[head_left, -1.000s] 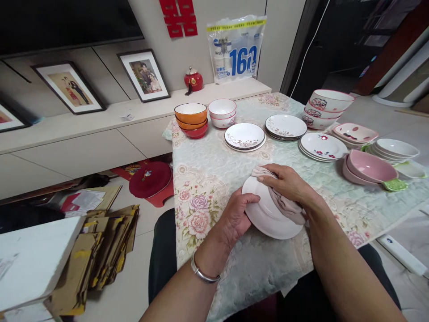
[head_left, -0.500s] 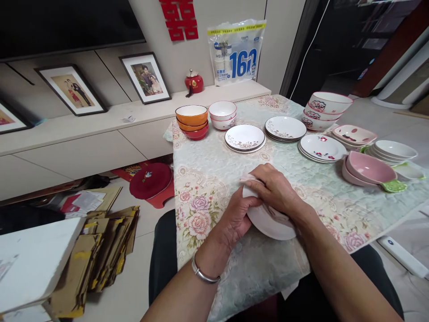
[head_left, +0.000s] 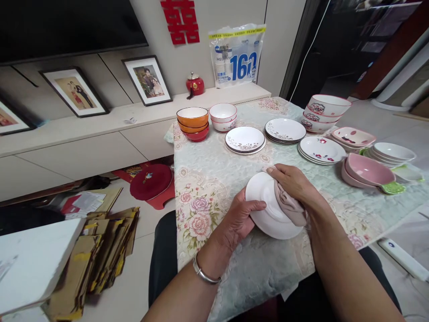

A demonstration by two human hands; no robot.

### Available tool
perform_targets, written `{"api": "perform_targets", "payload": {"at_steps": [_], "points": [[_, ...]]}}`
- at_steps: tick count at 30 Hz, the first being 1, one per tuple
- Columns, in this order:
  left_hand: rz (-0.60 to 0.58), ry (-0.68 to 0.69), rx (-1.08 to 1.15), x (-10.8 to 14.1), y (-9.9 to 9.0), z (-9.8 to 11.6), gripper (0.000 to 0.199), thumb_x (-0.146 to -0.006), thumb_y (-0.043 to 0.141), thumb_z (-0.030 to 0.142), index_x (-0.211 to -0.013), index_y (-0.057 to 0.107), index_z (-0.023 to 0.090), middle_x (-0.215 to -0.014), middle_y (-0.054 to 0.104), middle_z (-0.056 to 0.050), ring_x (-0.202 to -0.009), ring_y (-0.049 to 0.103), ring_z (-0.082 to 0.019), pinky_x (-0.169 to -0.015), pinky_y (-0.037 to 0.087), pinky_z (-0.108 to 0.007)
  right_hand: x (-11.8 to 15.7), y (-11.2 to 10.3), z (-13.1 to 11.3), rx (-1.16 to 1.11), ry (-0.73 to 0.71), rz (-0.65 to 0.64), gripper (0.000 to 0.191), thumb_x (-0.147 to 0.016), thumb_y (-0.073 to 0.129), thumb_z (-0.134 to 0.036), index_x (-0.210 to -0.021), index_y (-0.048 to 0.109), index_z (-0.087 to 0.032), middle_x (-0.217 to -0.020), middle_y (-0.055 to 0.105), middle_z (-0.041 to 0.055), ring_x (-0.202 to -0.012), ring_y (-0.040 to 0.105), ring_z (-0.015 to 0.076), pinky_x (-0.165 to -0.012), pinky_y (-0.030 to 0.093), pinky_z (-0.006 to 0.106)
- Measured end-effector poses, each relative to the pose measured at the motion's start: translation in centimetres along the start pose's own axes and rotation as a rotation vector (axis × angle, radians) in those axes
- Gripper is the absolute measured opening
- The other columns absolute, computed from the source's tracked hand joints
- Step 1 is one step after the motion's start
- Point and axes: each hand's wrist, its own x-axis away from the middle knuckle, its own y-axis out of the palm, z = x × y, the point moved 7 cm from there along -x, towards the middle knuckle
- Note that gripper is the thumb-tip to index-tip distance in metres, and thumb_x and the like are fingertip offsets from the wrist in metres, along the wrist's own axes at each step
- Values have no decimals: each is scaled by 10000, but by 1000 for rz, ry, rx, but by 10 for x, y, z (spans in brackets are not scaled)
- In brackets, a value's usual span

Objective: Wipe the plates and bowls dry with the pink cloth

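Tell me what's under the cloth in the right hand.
Under the cloth is part of a white plate, held at its left edge by the left hand. Whatever surface the cloth and right hand cover can't be seen.

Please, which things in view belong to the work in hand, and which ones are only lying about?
Belong to the work:
white plate, in the left hand
beige cloth, held against it by the right hand
stacked plates and bowls nearby, probably

Just lying about:
red stool
flattened cardboard
framed photos
red jar
printed plastic bag
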Motion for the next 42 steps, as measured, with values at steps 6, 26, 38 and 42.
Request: {"api": "perform_targets", "payload": {"at_steps": [6,26,38,42], "points": [[-29,27,13,0,6,-3,762,-510,829,82,-1234,612,180,-1009,739,-76,-994,648,-278,-894,465,-397,0,-10,-8,243,-33,135,383,-950,423,-456,-737,597,-191,-800,647,53,-779,562,205,-688,380,306],[-32,11,35,-2,2,-4,685,-495,804,31,-1145,651,186,-955,735,-59,-927,652,-262,-849,461,-376,21,18,-49,392,-329,-11,378,-999,333,-280,-1193,645,-192,-1312,645,120,-1218,579,289,-1041,388,497],[-70,6,41,-2,4,-2,708,-499,805,47,-1175,634,167,-973,740,-82,-968,661,-287,-889,472,-409,1,4,-15,8,-114,-42,388,-937,463,-369,-1190,700,-193,-1270,678,89,-1173,605,272,-1048,415,415],[-56,32,38,-2,4,-1,690,-506,816,69,-1168,636,139,-1000,743,-108,-1032,652,-313,-939,462,-432,-5,-1,16,-317,56,-14,378,-851,586,-432,-1079,740,-173,-1129,740,72,-1046,663,265,-946,490,382]]}}
